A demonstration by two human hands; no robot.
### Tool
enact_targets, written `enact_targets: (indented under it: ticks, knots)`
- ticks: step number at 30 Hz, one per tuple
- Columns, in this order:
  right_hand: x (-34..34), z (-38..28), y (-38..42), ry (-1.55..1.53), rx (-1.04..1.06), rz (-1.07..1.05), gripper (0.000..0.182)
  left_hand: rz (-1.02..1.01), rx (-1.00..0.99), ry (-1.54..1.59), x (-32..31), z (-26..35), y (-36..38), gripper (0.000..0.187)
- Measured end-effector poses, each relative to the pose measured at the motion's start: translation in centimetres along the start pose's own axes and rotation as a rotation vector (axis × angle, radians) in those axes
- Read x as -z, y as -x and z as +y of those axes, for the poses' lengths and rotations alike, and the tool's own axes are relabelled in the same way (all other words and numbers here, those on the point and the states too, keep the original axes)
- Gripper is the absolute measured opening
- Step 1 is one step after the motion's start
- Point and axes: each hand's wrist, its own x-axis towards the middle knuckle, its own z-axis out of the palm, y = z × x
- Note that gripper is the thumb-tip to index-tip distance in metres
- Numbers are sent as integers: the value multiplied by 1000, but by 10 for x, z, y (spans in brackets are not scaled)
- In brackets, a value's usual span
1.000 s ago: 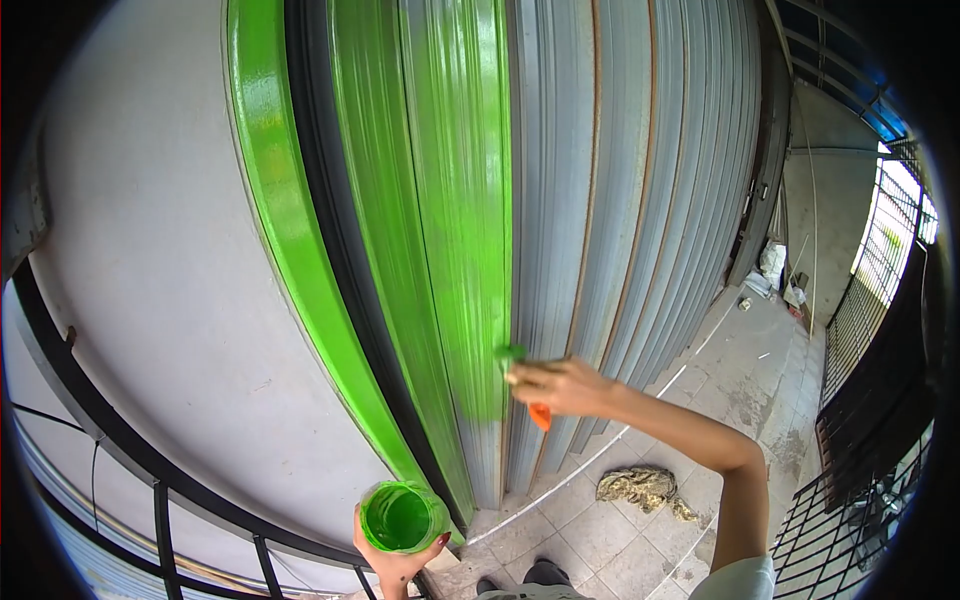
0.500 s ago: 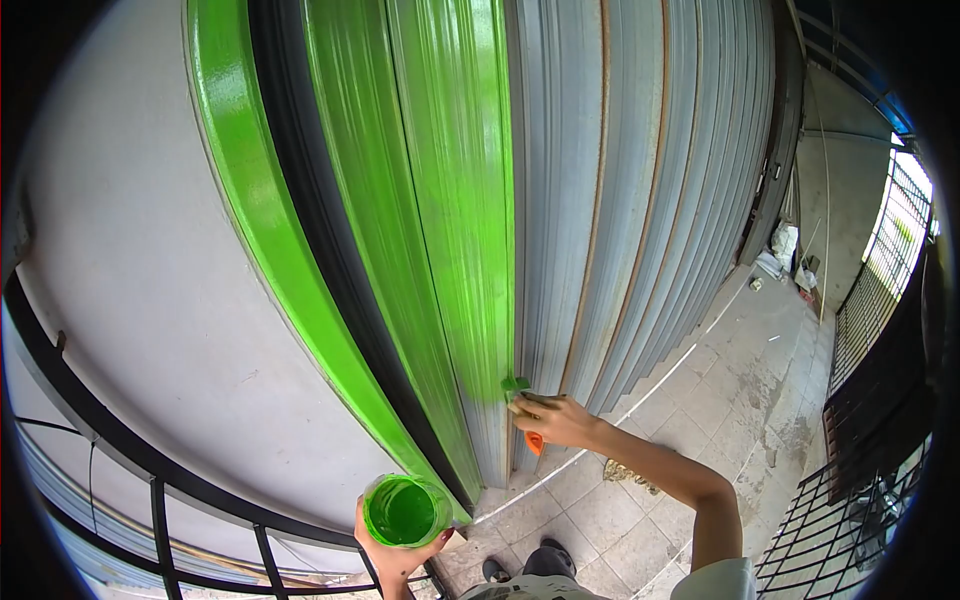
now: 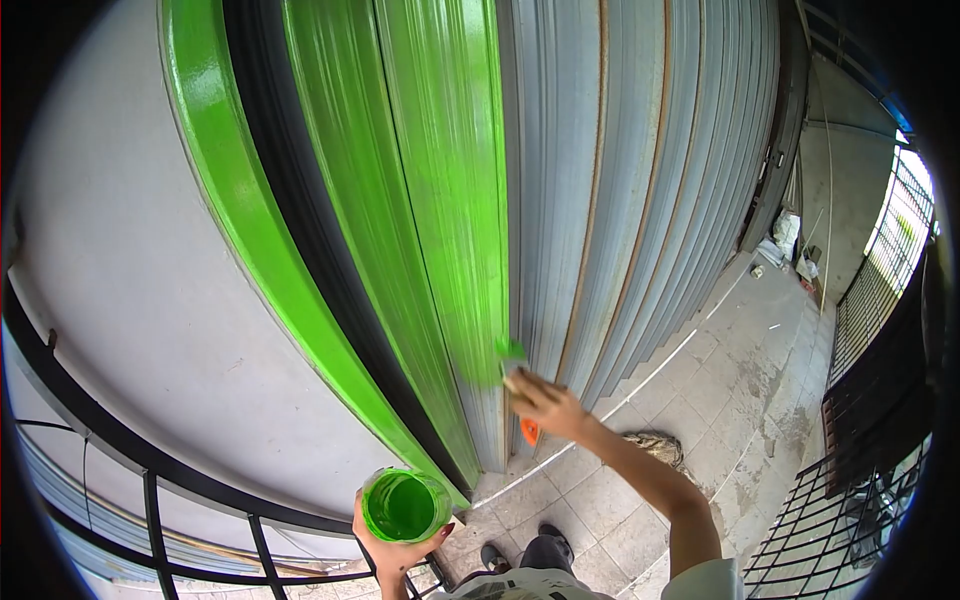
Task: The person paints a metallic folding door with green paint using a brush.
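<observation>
At the shutter [image 3: 560,200], the right grip [image 3: 545,405] clasps a brush [image 3: 529,431] below its bristles [image 3: 511,349]; the left grip [image 3: 388,552], a jar [image 3: 440,512].

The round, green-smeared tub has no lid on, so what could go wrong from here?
If the left hand tips the round, green-smeared tub, green paint might slop onto the pale tiled floor or the dark footwear below. The green-tipped, orange-handled brush in the right hand is near the edge of the bright-green ridged panel, so it might smear the ridged grey metal panels beside it. The crumpled tan cloth on the floor could trip someone.
</observation>
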Motion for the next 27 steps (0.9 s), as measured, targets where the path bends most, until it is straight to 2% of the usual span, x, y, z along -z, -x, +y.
enact_targets:
  ticks: [1, 4, 6, 9, 12, 14, 17, 18, 21, 23, 25, 27]
  knots:
    - [-3, -15, 22, -90, 16, -156, 15, 6, -7, 6, -2, 0, -1, 85]
    - [-9, -20, 47, -172, 18, -335, 14, 3, -14, 24, 0, 1, -3, 85]
    - [-8, 10, 22, -39, -20, -136, 16, 2, -1, 61, 0, 3, -1, 85]
    - [56, 45, -72, -3, -84, 266, 17, -18, -37, 18, 1, -2, -1, 85]
    - [89, 48, -106, 54, -85, 390, 16, -5, -22, 63, 0, -2, 1, 86]
    - [59, 31, -74, -19, -122, 282, 13, -24, -31, 26, 1, -1, 1, 86]
    - [-13, -15, 27, -120, -160, 19, 14, -24, -49, -3, 4, -6, 5, 87]
    - [-24, -29, 54, -158, -162, -102, 15, -18, -60, -8, 4, -7, 4, 87]
    - [-26, -45, 81, -287, -80, -272, 17, -22, -84, -72, 5, -3, 2, 87]
    - [-19, -17, 51, -148, -103, -178, 15, -16, -60, -71, 5, -1, 1, 87]
    - [7, 19, -2, -118, -160, 61, 15, -13, -46, -80, 6, 1, 5, 86]
    - [46, 25, -49, -90, -165, 208, 15, -4, -67, -100, 5, 3, 3, 86]
